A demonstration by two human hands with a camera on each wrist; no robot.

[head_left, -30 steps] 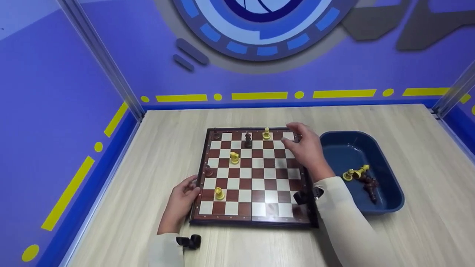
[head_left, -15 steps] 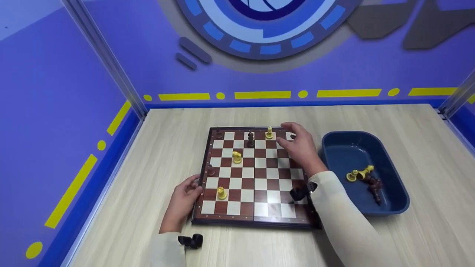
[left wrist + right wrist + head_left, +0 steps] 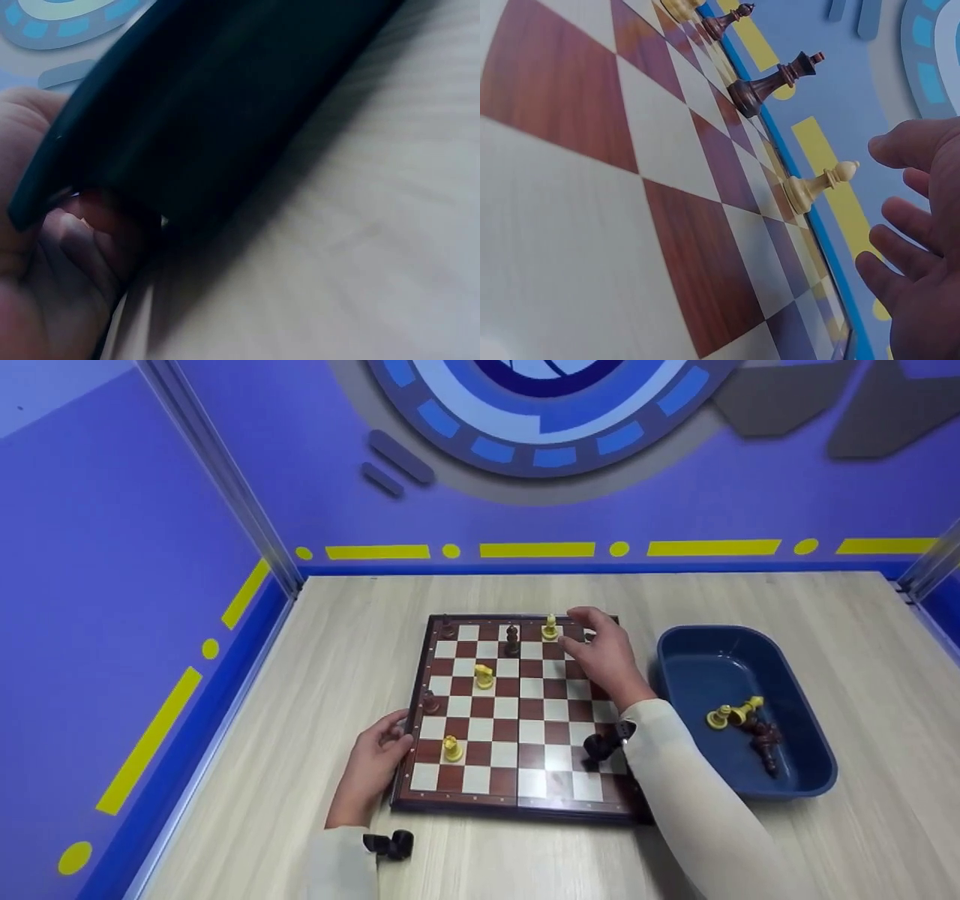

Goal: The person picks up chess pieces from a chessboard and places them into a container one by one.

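Chessboard (image 3: 540,709) lies flat on the light wood surface (image 3: 345,660), squares red-brown and white, seam down the middle. Left hand (image 3: 371,765) is at the chessboard's left edge, nearer the front: fingers curl round that edge and grip it, thumb against the side; left wrist view shows fingertips in a recess under the rim. Right hand (image 3: 606,655) hovers over the chessboard's far right part, thumb and index spread apart, fingers loose, nothing grasped. Nearest to it: a pale yellow piece (image 3: 550,628), upright by the chessboard's far edge, right of the seam; right wrist view shows a gap between it and the fingers.

Other pieces on the chessboard, all upright: tall dark piece (image 3: 512,642) just left of the seam near the far edge; small dark piece (image 3: 448,628) at the far left corner; yellow knight (image 3: 484,676) left of the seam, toward the far side; dark piece (image 3: 430,702) along the left edge, around halfway; yellow crowned piece (image 3: 451,748) in the near left part.

Right of the chessboard, blue bin (image 3: 697,675) holds yellow pieces (image 3: 747,710) and dark pieces (image 3: 766,746), bunched, overlapping, exact count unclear. Behind the chessboard, purple-blue wall (image 3: 390,521) with yellow dashes and dots. Both sleeves off-white, black wrist device on each arm.
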